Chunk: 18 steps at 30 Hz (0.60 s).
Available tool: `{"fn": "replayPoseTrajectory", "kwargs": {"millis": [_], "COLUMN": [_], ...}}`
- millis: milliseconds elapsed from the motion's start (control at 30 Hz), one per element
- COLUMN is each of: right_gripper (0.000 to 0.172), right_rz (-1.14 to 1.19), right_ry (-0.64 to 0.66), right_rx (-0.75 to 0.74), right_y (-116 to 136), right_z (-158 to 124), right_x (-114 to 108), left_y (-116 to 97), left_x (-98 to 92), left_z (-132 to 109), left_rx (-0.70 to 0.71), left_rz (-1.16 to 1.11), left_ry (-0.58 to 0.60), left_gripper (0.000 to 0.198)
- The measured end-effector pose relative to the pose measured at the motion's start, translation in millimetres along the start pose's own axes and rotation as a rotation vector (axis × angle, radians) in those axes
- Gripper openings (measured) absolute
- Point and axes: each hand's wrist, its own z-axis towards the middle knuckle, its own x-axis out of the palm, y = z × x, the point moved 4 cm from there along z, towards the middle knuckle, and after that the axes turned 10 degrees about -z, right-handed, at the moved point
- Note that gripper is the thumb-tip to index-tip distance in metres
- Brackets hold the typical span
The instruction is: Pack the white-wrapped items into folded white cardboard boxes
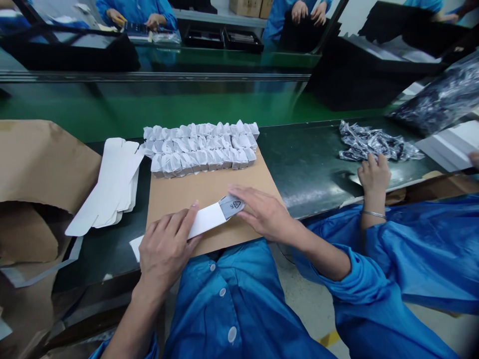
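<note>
Blue work clothing [222,319] with pale buttons filled the bottom centre, nearest the viewer. At far left stood an open brown cardboard box [41,164], and beside it, on the dark green table [299,169], lay overlapping white card blanks [108,194]. Next came the wearer's left hand [168,242], its fingers curled around a slim white carton [207,220], which slanted up to the right above a brown cardboard sheet [164,194]. Behind it on the sheet sat three close rows of tissue-wrapped pieces [202,152]. At the carton's upper end showed a grey piece [231,205] with a printed recycling mark; the right hand [265,212] had its fingers narrowed on it. Handling this well seemed to call for a light, even left grip, so the card would not crease, and for right fingers that guided the grey piece straight in line with the carton, without bending its edges. How deep the grey piece sat could not be told. Farther right, a co-worker's hand [374,174] touched crumpled plastic [374,142].
</note>
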Motion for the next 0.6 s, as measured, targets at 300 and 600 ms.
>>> {"fn": "replayPoseTrajectory", "kwargs": {"millis": [300,600], "right_gripper": [0.039,0.022], "right_rz": [0.311,-0.264], "right_ry": [0.006,-0.016], "right_rx": [0.235,0.489], "right_y": [22.0,-146.2], "right_z": [5.7,11.8], "right_x": [26.1,-140.5], "left_y": [-34.1,120.3], "left_x": [10.9,-21.6], "left_z": [8.2,20.6], "left_rx": [-0.121,-0.833], "left_rz": [0.027,0.077], "left_ry": [-0.015,0.092], "left_gripper": [0.052,0.068]}}
